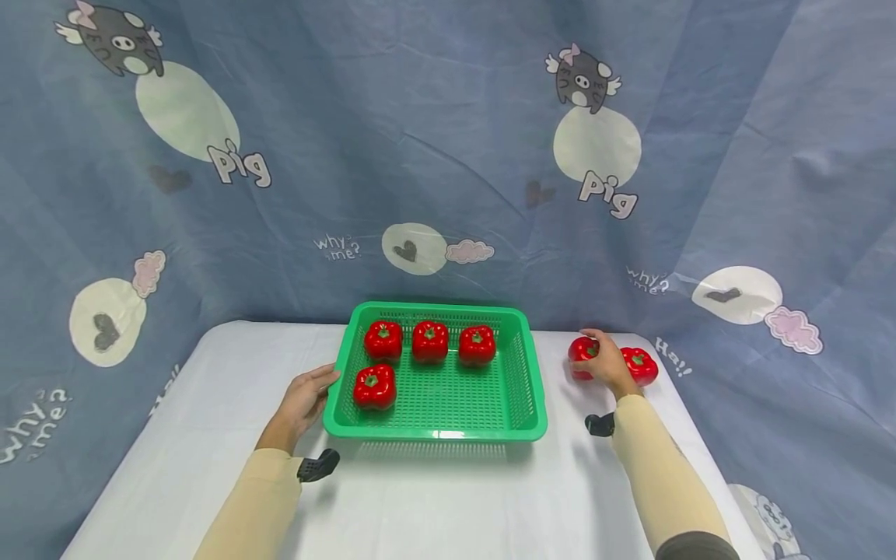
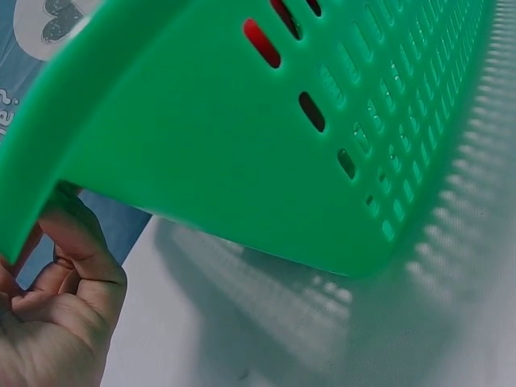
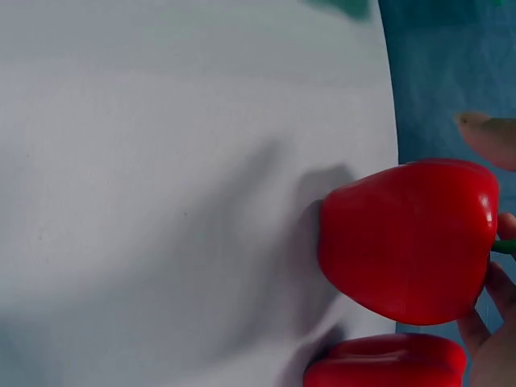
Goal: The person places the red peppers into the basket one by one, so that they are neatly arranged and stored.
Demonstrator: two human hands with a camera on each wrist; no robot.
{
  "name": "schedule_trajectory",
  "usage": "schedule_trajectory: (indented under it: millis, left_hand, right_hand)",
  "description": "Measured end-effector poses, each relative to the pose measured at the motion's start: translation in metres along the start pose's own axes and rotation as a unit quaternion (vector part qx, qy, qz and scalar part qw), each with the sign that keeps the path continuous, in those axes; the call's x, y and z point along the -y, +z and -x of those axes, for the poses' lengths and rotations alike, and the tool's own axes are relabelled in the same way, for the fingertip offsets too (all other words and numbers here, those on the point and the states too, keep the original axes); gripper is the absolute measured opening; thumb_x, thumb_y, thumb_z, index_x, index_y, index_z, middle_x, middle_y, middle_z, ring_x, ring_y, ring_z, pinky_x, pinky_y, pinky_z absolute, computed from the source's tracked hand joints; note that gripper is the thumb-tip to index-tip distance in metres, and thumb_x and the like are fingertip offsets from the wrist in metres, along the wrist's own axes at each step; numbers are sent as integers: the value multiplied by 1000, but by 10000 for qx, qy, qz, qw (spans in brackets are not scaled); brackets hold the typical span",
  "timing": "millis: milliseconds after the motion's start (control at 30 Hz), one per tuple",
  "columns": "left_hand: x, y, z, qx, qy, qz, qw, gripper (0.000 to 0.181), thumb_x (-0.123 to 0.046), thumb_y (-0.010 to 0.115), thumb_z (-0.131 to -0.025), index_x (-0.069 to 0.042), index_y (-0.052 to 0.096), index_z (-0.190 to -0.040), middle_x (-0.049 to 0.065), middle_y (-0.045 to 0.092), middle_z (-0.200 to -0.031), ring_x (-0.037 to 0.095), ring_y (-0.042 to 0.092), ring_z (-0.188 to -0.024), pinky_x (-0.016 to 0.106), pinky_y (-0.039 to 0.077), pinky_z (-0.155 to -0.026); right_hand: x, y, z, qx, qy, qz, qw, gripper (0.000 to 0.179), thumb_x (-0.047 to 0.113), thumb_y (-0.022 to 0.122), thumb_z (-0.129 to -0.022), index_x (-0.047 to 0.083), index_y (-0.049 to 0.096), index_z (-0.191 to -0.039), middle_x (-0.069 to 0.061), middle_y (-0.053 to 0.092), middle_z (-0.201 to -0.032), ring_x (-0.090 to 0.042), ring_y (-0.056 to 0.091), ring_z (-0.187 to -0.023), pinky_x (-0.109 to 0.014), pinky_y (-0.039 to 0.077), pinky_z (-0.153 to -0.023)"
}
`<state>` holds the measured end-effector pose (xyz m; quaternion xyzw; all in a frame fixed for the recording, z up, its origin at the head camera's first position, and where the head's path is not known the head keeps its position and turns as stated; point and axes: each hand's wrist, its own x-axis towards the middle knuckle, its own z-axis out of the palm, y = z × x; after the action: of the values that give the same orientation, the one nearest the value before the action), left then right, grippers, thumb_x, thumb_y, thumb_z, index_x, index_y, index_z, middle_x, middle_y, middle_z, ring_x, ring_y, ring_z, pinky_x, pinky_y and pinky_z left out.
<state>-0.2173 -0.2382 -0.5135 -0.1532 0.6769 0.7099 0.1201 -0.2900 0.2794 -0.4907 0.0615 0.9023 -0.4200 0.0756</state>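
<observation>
A green plastic basket [image 1: 439,434] with slotted walls sits mid-table, holding several red bell peppers [image 1: 374,387] toward its back and left side. My left hand [image 1: 304,406] grips its left rim; in the left wrist view those fingers [image 2: 76,242] curl under the edge. At the table's far right, my right hand [image 1: 607,365] is around the top of a red bell pepper [image 3: 411,242]. Its fingers lie against the stem end, while the thumb [image 3: 490,141] shows apart from the skin. Another bell pepper [image 1: 640,367] stands just right of that hand.
A white table [image 1: 448,505] carries everything. Behind it and at its sides hangs a blue cloth [image 1: 448,155] printed with pigs and words. Each wrist wears a black camera mount [image 1: 319,465].
</observation>
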Motion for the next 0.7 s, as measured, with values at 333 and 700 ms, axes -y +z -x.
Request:
schedule_trajectory:
  millis: [333, 700]
  left_hand:
    - [-2, 2, 0, -25, 16, 66, 10000, 54, -19, 53, -100, 4, 35, -146, 21, 38, -148, -2, 59, -93, 20, 52, -90]
    - [0, 2, 2, -50, 22, 140, 9999, 54, -18, 52, -100, 5, 34, -146, 22, 37, -148, -3, 59, -91, 19, 53, -88]
  right_hand:
    - [-2, 0, -3, 174, -183, 697, 9972, 76, 3, 75, -80, 1, 37, -145, -27, 32, -144, -47, 26, -132, -60, 44, -99]
    - [-7, 3, -3, 145, -414, 963, 9944, 75, 15, 79, -79, -1, 42, -142, -25, 38, -140, -45, 32, -129, -59, 45, -99]
